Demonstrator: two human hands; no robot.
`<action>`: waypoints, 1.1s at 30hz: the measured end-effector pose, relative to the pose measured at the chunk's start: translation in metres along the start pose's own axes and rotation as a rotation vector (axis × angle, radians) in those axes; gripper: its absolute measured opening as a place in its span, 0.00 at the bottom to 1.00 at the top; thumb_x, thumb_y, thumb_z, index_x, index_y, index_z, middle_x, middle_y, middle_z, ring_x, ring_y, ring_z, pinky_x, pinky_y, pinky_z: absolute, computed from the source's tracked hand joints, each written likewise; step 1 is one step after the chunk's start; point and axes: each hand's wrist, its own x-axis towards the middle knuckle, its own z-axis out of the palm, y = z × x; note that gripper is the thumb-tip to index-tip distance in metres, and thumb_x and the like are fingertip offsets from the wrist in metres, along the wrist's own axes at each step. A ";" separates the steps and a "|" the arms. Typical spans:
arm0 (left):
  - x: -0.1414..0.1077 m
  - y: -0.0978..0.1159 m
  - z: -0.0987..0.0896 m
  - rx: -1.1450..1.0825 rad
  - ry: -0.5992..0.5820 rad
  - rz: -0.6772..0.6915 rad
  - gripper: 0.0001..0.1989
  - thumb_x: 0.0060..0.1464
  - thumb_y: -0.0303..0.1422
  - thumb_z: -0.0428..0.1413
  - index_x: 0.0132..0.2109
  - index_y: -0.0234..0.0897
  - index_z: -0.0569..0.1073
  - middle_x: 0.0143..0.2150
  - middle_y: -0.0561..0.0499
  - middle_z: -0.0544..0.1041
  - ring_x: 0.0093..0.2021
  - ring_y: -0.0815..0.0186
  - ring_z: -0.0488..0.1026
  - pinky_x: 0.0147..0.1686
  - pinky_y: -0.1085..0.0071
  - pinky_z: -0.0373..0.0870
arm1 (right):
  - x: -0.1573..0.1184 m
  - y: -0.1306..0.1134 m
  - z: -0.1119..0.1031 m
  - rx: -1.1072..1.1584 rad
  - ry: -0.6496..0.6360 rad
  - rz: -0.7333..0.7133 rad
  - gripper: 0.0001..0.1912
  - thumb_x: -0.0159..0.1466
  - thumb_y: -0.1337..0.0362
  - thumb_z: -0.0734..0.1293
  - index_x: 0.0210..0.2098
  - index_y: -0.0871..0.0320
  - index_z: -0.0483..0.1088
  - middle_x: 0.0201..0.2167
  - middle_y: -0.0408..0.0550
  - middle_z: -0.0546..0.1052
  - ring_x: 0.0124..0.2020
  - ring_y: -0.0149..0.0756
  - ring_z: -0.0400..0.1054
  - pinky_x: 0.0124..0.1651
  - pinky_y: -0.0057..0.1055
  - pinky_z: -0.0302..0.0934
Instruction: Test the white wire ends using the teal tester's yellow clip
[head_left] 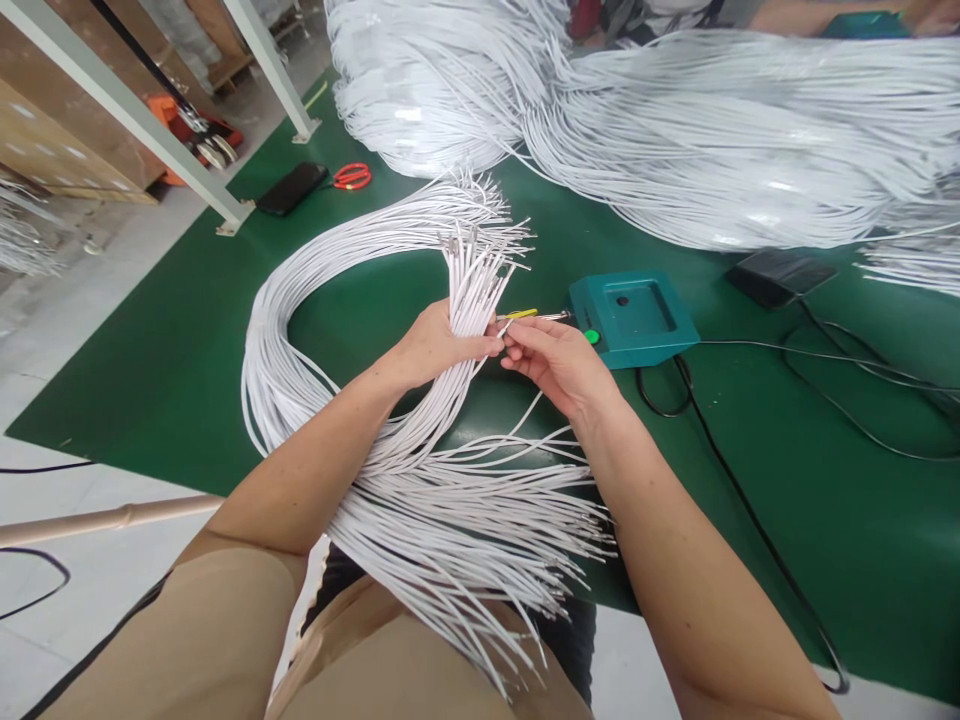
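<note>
My left hand [442, 345] is wrapped round a bunch of white cables [471, 285], whose tipped ends stick up above the fist. Close beside it, my right hand [551, 355] pinches the end of one white cable between thumb and fingers. The rest of the white cable bundle [277, 310] loops over the green table to the left. More loose cable ends [480, 510] fan out beneath my forearms toward the table's front edge. Just behind my right fingertips lies a thin tool with a yellow part [523, 313], partly hidden.
A teal device with a green button [634, 318] stands right of my hands, with black cords running from it. Large heaps of white cable [712, 140] fill the back. Red-handled scissors [352, 176] and a black phone [292, 188] lie far left, near a metal post [180, 150].
</note>
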 end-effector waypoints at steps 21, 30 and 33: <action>0.002 -0.005 0.001 -0.164 -0.061 -0.097 0.30 0.41 0.34 0.67 0.54 0.35 0.72 0.34 0.53 0.76 0.33 0.71 0.72 0.35 0.72 0.70 | -0.001 0.000 0.002 -0.281 0.065 -0.239 0.11 0.53 0.56 0.74 0.27 0.59 0.77 0.25 0.44 0.76 0.24 0.27 0.66 0.32 0.27 0.66; 0.004 0.002 -0.005 -0.243 -0.132 -0.194 0.23 0.42 0.28 0.65 0.49 0.34 0.74 0.31 0.53 0.75 0.30 0.71 0.74 0.33 0.73 0.70 | 0.002 0.001 -0.002 -0.527 0.234 -0.448 0.12 0.55 0.62 0.71 0.38 0.55 0.75 0.30 0.42 0.77 0.25 0.28 0.68 0.34 0.30 0.66; 0.004 0.001 -0.006 -0.267 -0.126 -0.202 0.23 0.42 0.28 0.65 0.48 0.35 0.73 0.31 0.53 0.75 0.30 0.71 0.75 0.33 0.73 0.71 | 0.000 -0.005 -0.003 -0.424 0.252 -0.469 0.16 0.54 0.60 0.72 0.43 0.53 0.72 0.34 0.42 0.77 0.29 0.29 0.69 0.39 0.31 0.67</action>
